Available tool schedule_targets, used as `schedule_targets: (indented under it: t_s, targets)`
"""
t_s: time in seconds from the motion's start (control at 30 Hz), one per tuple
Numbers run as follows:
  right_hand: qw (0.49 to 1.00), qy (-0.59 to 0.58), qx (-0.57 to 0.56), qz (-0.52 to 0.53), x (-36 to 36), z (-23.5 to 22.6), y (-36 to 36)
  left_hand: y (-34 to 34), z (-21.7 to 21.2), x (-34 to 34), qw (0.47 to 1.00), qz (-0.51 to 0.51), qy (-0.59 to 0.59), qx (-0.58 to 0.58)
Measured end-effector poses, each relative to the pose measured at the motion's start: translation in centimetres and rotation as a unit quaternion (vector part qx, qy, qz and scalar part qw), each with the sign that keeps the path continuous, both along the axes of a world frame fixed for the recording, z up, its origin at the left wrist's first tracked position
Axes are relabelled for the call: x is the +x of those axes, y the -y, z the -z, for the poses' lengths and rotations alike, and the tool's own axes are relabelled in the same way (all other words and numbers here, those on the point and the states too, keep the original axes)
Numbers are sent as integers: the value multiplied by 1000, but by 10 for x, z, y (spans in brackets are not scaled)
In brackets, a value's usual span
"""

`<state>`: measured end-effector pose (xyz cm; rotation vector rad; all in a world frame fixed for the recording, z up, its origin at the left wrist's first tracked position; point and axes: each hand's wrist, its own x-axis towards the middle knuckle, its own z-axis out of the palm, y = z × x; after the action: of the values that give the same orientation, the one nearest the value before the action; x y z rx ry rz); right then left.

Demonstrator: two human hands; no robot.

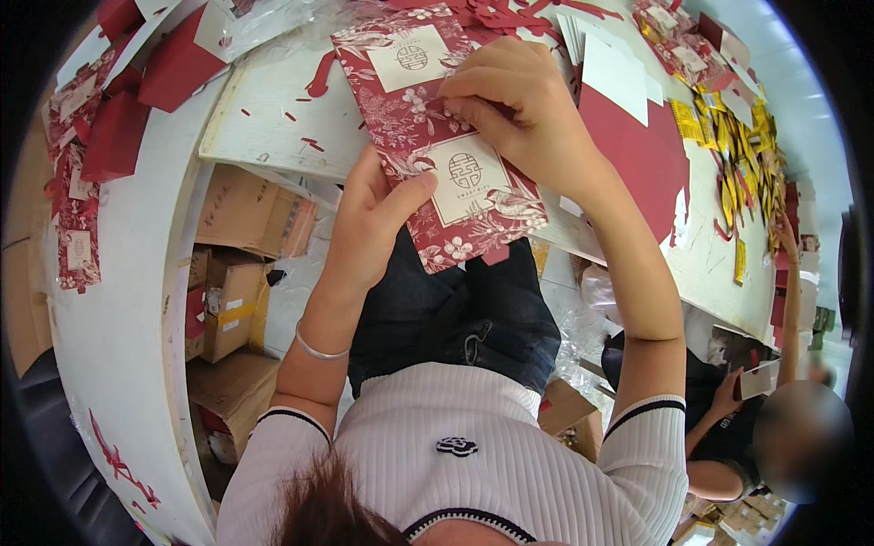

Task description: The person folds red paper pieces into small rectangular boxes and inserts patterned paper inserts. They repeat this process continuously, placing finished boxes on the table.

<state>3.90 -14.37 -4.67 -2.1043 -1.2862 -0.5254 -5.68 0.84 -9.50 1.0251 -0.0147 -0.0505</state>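
A long red piece of printed card packaging (410,123), with white flowers, birds and two cream panels, is held at a slant over the front edge of the table. My left hand (369,223) grips its left side, with the thumb lying on top across the lower cream panel. Over the middle of the card, my right hand (519,105) is closed, thumb and fingertips pinched together between the two panels. Whatever lies between those fingertips is hidden. A small red tab sticks out below the card's lower end.
Red ribbon strips (510,14) are heaped at the back, with a loose one (320,75) nearer. Plain red card sheets (637,164) lie right, beyond them yellow packets (742,146). Red boxes (187,59) stand left. Cartons (232,314) sit underneath. Another person (728,428) works at right.
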Motion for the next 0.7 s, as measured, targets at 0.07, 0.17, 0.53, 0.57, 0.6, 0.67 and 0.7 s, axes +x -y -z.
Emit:
schedule_targets:
  t_s: [0.07,0.17,0.53,0.57,0.6,0.67,0.7]
  targets:
    - [999,16,-30,11,-2,-2,0,-2,1,-2,1000,9,3,-5]
    - [992,53,-116,24,-9,-14,-3,-4,-1,-4,1000,24,5,-17]
    - [976,-84,-199,15,1,-26,-9,-11,13,17,959,99,24,-265]
    - [976,-91,-197,13,2,-25,-10,-5,7,16,999,-15,-6,32]
    - [976,-97,-195,12,2,-26,-10,-4,7,17,999,-25,-1,30]
    - [979,-93,-183,12,1,-26,-10,-3,11,23,999,-45,9,26]
    - [980,-91,-176,12,1,-25,-10,-3,13,25,998,-61,-17,19]
